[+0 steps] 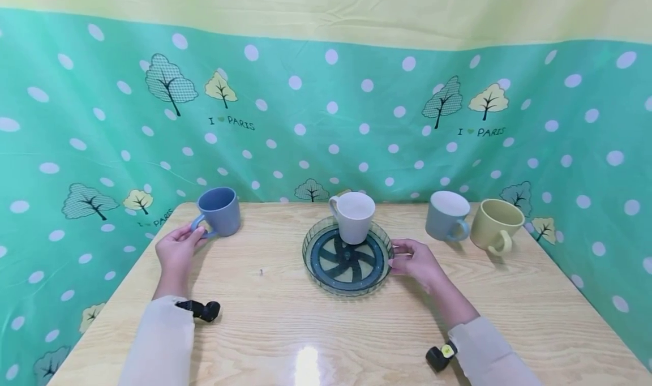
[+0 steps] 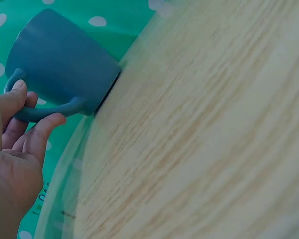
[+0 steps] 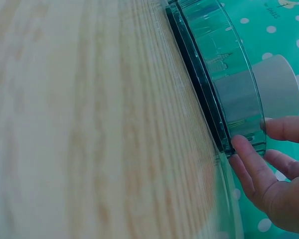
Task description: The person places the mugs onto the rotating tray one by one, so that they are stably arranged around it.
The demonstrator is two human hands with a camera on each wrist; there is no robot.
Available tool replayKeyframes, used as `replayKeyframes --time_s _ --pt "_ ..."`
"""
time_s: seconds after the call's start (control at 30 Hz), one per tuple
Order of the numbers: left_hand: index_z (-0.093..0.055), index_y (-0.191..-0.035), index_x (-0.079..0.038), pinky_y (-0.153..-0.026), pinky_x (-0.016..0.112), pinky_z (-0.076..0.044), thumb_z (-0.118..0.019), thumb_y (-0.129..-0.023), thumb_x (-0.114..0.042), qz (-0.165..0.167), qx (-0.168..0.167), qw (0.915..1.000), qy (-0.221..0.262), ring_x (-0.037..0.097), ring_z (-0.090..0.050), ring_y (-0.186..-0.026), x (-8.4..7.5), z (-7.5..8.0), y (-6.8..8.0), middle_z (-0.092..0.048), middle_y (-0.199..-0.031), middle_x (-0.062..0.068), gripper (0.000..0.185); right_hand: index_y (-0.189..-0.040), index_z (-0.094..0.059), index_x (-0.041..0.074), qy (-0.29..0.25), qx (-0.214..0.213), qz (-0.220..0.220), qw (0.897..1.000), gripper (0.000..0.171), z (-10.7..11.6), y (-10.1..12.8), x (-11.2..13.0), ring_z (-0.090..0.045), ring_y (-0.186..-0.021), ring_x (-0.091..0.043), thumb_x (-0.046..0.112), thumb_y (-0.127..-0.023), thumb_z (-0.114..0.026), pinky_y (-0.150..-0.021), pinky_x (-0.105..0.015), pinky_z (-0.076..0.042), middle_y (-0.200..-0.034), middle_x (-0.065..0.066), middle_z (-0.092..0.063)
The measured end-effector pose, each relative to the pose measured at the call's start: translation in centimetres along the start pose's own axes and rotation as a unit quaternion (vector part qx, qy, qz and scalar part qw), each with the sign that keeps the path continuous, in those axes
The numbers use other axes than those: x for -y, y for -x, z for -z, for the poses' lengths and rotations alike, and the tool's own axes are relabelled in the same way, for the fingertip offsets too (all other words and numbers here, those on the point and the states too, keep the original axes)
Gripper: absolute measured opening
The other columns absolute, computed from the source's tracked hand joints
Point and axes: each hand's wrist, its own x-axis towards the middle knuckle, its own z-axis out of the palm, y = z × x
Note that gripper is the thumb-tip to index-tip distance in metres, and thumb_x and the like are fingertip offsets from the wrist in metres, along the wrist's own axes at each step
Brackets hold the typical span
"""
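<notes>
Far-left mug [image 1: 227, 217]: blue | middle mug [image 1: 355, 221]: white | round tray [image 1: 348, 256]: translucent, dark swirl | rightmost mug [image 1: 483, 232]: tan | curtain [image 1: 316, 106]: green, white dots

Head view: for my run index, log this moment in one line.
left hand: holds blue mug by handle; right hand: touches tray; white mug: in tray; yellow mug: right of tray
</notes>
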Motion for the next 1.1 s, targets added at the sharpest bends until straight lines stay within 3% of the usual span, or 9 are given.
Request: replayKeyframes --time_s 0.13,0.37,0.8,1.1 --pt "-0.072 -0.090 -0.007 -0.083 0.035 -0.055 -0.077 -0.076 0.008 -0.001 0.007 0.9997 0.023 0.016 -0.073 -0.078 -0.1 0.1 0.6 -0.073 -0.080 0.005 0.022 -0.138 -0.041 -0.013 -0.001 0.004 0.000 1.000 0.057 0.0 0.0 0.0 -0.063 -0.103 -0.037 -0.012 -0.085 -0.062 -0.080 -0.041 -0.060 -0.125 -0.034 -0.047" --pt "-0.071 -0.089 -0.002 -0.075 0.034 -0.057 -0.078 -0.074 0.010 -0.017 0.051 0.9969 0.057 0.020 -0.073 -0.078 -0.8 -0.4 1.6 -0.074 -0.083 0.011 0.020 -0.139 -0.040 -0.013 -0.004 0.002 0.000 1.000 0.058 0.1 0.0 -0.1 -0.062 -0.104 -0.036 -0.012 -0.085 -0.061 -0.080 -0.040 -0.060 -0.125 -0.034 -0.047" --pt "-0.068 -0.095 -0.005 -0.079 0.032 -0.057 -0.078 -0.078 0.003 -0.007 0.069 0.9975 0.012 0.021 -0.072 -0.085 -0.9 0.2 2.3 -0.074 -0.088 0.009 0.021 -0.137 -0.042 -0.013 -0.008 0.000 0.004 1.000 0.056 0.1 -0.2 -0.3 -0.064 -0.097 -0.033 -0.011 -0.085 -0.063 -0.080 -0.040 -0.060 -0.125 -0.033 -0.047" --pt "-0.071 -0.096 -0.004 -0.076 0.032 -0.057 -0.078 -0.078 0.003 -0.028 0.092 0.9953 0.014 0.021 -0.073 -0.083 -0.8 -0.2 3.0 -0.074 -0.087 0.010 0.020 -0.138 -0.041 -0.014 -0.009 0.003 0.004 1.000 0.056 0.2 -0.1 -0.1 -0.064 -0.098 -0.035 -0.012 -0.085 -0.062 -0.079 -0.040 -0.060 -0.126 -0.035 -0.046"
